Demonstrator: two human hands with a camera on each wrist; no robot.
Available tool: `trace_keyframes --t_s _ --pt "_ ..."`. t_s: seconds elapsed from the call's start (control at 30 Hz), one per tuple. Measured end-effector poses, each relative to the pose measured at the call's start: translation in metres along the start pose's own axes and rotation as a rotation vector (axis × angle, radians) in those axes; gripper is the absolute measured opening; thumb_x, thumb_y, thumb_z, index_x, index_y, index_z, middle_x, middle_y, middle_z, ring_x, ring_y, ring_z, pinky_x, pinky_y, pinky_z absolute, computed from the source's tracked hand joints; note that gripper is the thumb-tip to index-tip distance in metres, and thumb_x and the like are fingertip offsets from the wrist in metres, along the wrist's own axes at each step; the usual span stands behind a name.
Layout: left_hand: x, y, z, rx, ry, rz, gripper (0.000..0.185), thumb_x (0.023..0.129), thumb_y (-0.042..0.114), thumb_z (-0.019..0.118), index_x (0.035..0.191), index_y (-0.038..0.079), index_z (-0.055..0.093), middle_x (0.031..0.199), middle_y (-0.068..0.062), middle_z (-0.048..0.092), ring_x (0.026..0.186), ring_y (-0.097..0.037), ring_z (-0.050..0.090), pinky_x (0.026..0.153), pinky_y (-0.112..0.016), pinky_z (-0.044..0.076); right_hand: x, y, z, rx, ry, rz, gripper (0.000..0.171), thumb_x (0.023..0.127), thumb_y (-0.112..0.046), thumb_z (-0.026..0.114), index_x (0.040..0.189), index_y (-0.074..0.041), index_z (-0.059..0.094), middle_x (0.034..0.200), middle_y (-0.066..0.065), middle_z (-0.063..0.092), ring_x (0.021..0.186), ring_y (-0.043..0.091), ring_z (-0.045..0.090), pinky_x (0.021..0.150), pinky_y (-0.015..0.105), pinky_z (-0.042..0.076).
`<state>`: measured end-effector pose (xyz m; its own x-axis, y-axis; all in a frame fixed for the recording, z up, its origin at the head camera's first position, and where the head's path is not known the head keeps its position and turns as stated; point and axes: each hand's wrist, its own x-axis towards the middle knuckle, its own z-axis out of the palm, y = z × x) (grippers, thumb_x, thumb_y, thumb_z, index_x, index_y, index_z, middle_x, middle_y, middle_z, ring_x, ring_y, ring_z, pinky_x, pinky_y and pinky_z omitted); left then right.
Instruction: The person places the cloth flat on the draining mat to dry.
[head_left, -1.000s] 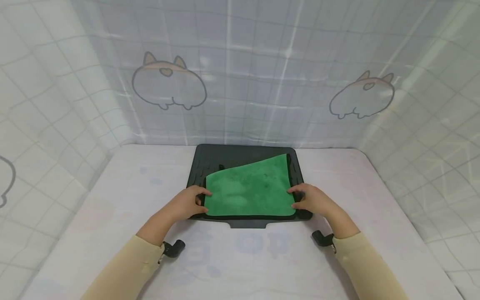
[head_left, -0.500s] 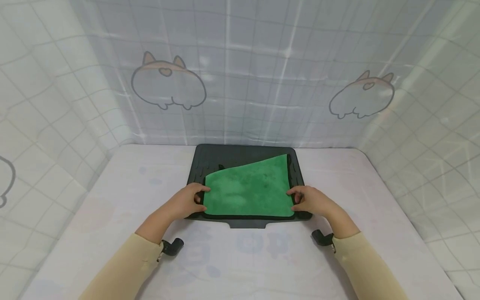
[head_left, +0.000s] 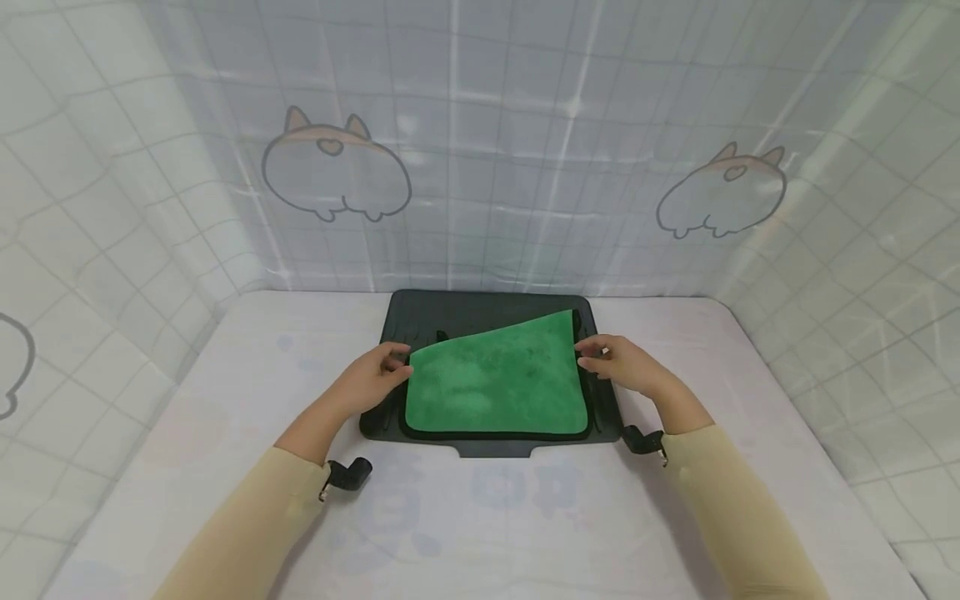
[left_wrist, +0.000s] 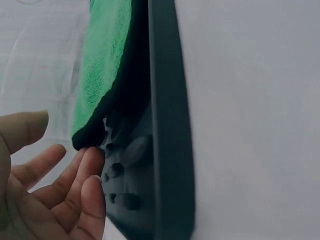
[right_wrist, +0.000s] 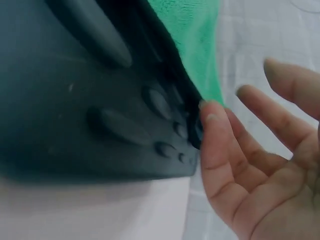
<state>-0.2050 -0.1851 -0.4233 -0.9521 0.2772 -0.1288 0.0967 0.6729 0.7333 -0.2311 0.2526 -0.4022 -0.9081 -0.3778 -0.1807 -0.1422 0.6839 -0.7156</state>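
A green towel (head_left: 495,379) with black edging lies on a dark grey ridged tray (head_left: 480,307). Its far edge runs slanted, higher at the right. My left hand (head_left: 369,379) is at the towel's far left corner, thumb raised away from the fingers. In the left wrist view its fingertips (left_wrist: 92,157) reach under the towel's black edge (left_wrist: 90,137). My right hand (head_left: 626,365) is beside the right edge of the towel, its thumb and fingers parted. Seen from the right wrist, fingertips (right_wrist: 212,112) touch the black border (right_wrist: 172,47) near a corner.
The tray has a tab (head_left: 495,451) at its near edge and raised ridges (right_wrist: 120,127). A small dark piece (head_left: 442,336) shows behind the towel's slanted edge. A pale printed cloth (head_left: 480,533) covers the table, and gridded curtains (head_left: 480,167) enclose it at the back and sides.
Both hands have left the towel's near corners and moved away from me along its sides, the left to the far left corner, the right partway up. The towel lies almost as before.
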Motion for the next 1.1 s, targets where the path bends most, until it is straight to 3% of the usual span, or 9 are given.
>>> trace_keyframes --t_s 0.2,0.33,0.57,0.7,0.8,0.87,0.93,1.1 --pt "0.01 0.0 0.002 -0.058 0.033 -0.01 0.041 0.107 0.023 0.051 0.143 0.002 0.05 0.119 -0.02 0.064 0.104 -0.032 0.063 0.087 -0.047 0.052 0.019 0.005 0.007 0.088 0.027 0.02 0.045 0.104 -0.017 0.057 0.146 -0.004 0.049 0.139 0.026 0.048 0.111 0.036 0.061 0.093 0.049 0.052" --pt "0.015 -0.004 0.004 -0.102 0.06 0.029 0.035 0.105 0.018 0.056 0.136 0.003 0.058 0.11 -0.017 0.066 0.095 -0.027 0.064 0.082 -0.041 0.054 0.026 0.008 0.01 0.116 0.024 0.042 0.044 0.104 -0.016 0.058 0.146 -0.006 0.05 0.139 0.025 0.05 0.11 0.037 0.062 0.094 0.049 0.051" --pt "0.018 -0.007 0.007 -0.155 0.025 0.053 0.041 0.1 0.016 0.064 0.139 0.009 0.059 0.131 -0.02 0.058 0.118 -0.033 0.057 0.094 -0.046 0.051 0.035 0.009 0.01 0.152 0.05 0.078 0.041 0.103 -0.019 0.059 0.142 -0.007 0.055 0.139 0.018 0.057 0.11 0.032 0.063 0.096 0.046 0.051" --pt "0.017 -0.004 0.008 -0.177 -0.002 0.063 0.047 0.098 0.016 0.067 0.143 0.013 0.057 0.135 -0.017 0.058 0.108 -0.029 0.061 0.088 -0.041 0.053 0.034 0.008 0.01 0.164 0.099 0.081 0.038 0.101 -0.023 0.063 0.137 -0.009 0.061 0.133 0.015 0.062 0.108 0.03 0.064 0.095 0.045 0.052" --pt "0.012 -0.002 0.007 -0.193 -0.016 0.081 0.05 0.097 0.016 0.068 0.145 0.016 0.055 0.111 -0.017 0.067 0.085 -0.023 0.061 0.074 -0.035 0.052 0.028 0.008 0.005 0.226 0.139 0.075 0.037 0.1 -0.026 0.066 0.132 -0.008 0.065 0.13 0.015 0.063 0.112 0.031 0.062 0.096 0.046 0.051" --pt "0.008 -0.001 0.006 -0.194 -0.016 0.1 0.05 0.097 0.017 0.069 0.145 0.018 0.055 0.094 -0.012 0.069 0.078 -0.021 0.061 0.069 -0.034 0.05 0.023 0.011 0.0 0.274 0.148 0.063 0.037 0.099 -0.025 0.066 0.131 -0.006 0.065 0.129 0.015 0.063 0.113 0.031 0.061 0.098 0.046 0.05" --pt "0.003 -0.001 0.003 -0.19 -0.016 0.128 0.051 0.096 0.016 0.07 0.145 0.017 0.055 0.083 -0.01 0.068 0.076 -0.021 0.062 0.069 -0.034 0.049 0.019 0.015 -0.006 0.316 0.138 0.065 0.037 0.099 -0.024 0.067 0.13 -0.005 0.065 0.125 0.014 0.063 0.112 0.031 0.061 0.098 0.047 0.05" --pt "-0.005 -0.002 -0.002 -0.166 -0.039 0.109 0.048 0.093 0.016 0.074 0.139 0.014 0.06 0.09 -0.005 0.068 0.082 -0.022 0.066 0.07 -0.035 0.051 0.009 0.031 -0.018 0.421 -0.022 0.074 0.036 0.096 -0.014 0.07 0.128 0.001 0.063 0.092 0.004 0.062 0.082 0.02 0.058 0.079 0.037 0.051"
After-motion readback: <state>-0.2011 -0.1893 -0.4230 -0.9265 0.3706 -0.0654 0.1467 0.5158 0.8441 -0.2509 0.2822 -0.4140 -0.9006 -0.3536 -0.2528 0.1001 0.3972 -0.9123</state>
